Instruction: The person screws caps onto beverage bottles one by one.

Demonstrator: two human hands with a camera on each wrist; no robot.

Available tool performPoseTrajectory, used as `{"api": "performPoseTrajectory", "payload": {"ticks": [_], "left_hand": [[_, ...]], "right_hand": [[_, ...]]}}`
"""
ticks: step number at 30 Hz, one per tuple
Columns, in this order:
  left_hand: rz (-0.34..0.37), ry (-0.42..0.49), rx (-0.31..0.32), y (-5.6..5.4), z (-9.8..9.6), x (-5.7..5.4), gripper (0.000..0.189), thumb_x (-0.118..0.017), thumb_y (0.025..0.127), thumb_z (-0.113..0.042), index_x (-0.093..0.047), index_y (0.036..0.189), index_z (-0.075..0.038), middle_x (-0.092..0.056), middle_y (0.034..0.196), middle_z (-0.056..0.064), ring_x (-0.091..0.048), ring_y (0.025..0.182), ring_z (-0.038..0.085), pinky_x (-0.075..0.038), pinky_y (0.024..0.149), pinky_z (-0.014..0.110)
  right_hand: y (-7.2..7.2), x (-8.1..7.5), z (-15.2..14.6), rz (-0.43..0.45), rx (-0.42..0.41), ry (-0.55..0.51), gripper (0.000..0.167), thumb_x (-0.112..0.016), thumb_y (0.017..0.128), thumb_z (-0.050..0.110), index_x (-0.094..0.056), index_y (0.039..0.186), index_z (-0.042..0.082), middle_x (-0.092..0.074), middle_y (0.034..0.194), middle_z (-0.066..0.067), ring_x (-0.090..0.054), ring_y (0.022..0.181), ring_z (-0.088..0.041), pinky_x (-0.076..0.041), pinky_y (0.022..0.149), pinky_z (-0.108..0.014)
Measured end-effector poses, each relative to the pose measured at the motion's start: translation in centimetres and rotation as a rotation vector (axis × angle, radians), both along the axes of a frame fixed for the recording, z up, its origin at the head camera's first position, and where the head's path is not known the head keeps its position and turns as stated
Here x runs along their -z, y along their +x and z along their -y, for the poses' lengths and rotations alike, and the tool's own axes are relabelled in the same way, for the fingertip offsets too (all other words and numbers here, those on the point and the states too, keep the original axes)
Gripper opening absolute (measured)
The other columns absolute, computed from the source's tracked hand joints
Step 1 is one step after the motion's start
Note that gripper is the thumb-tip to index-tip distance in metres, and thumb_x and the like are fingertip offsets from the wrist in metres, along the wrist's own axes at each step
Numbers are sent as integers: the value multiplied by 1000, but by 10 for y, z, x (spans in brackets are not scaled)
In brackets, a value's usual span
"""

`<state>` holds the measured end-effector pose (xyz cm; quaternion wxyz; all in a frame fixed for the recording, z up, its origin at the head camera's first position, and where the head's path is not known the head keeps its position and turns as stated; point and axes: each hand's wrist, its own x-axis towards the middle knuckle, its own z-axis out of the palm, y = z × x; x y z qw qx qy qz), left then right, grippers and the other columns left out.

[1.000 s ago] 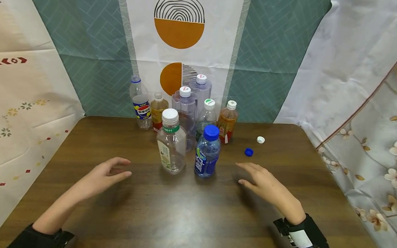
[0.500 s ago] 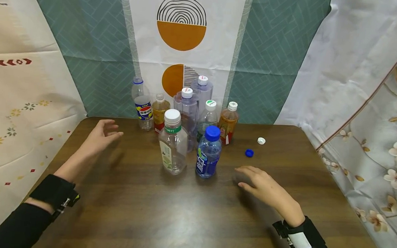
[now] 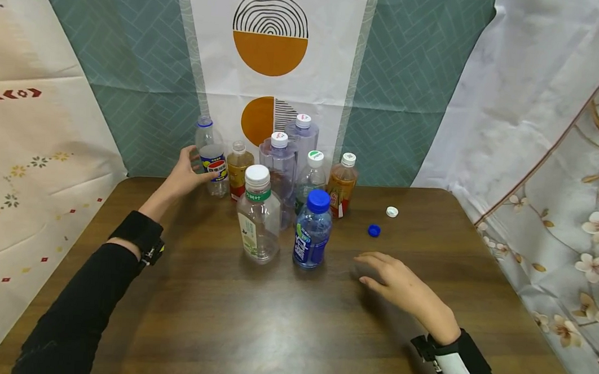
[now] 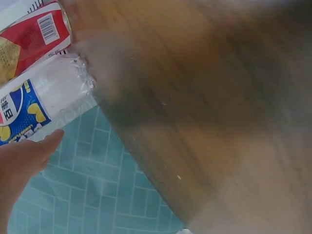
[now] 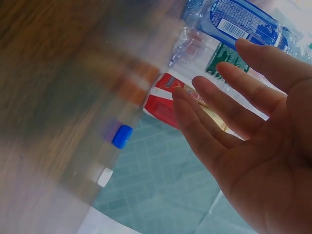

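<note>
Lemon-labelled bottle (image 3: 214,163) upright, just beside the left hand (image 3: 184,176)

It stands at the back left of the worktop (image 3: 262,315), with its long axis vertical. An amber bottle (image 3: 238,169) stands just beside it, on the right. Of both hands, the left is clearly the nearer one: its fingers are at the outer left side of the bottle, and its thumb passes in front of the label. Whether they grip it or only surround it, I cannot tell. The right hand (image 3: 398,282) is well apart, toward the front right, with relaxed fingers and holding nothing; a blue-capped bottle (image 3: 313,233) stands between. I judge that this relation matters most: the left hand comes at the upright body sideways, and the amber bottle leaves little room opposite.
</note>
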<state>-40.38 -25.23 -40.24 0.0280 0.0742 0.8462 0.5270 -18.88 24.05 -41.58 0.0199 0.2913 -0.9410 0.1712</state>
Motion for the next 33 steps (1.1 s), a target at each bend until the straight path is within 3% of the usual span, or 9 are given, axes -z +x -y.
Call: {"api": "performPoseTrajectory", "payload": {"ticks": [9,16,29,33], "left_hand": [[-34,86,-26,-15,-18,-3,94,-73,95,-19,-5,158,-2,-24,159,26,-29,146,41,-24,122,54],[-74,34,-67,-18,-20,-1,86,-74,95,-22,-18,157,0,-33,156,27,-34,144,42,-28,120,56],[-119,-16,-133,-12,-21,-1,76,-75,95,-25,-29,150,2,-40,151,26,-39,139,42,-33,117,57],[-131,-4,-167,-5,-18,1,75,-76,93,-25,-32,147,2,-43,148,25,-42,137,41,-35,116,57]], "right_hand": [[2,-1,-1,2,-5,-8,40,-72,95,10,-62,132,-3,-62,133,-23,-60,123,-38,-52,98,-53],[0,-2,-1,16,-5,-2,39,-71,96,11,-63,132,-2,-62,133,-22,-60,124,-38,-52,99,-52],[0,-2,-1,38,-5,4,38,-71,96,10,-63,131,-3,-63,132,-22,-61,123,-38,-52,98,-52],[0,-1,-2,34,-11,7,38,-71,95,10,-63,130,-3,-63,131,-22,-61,122,-38,-53,97,-52]]}}
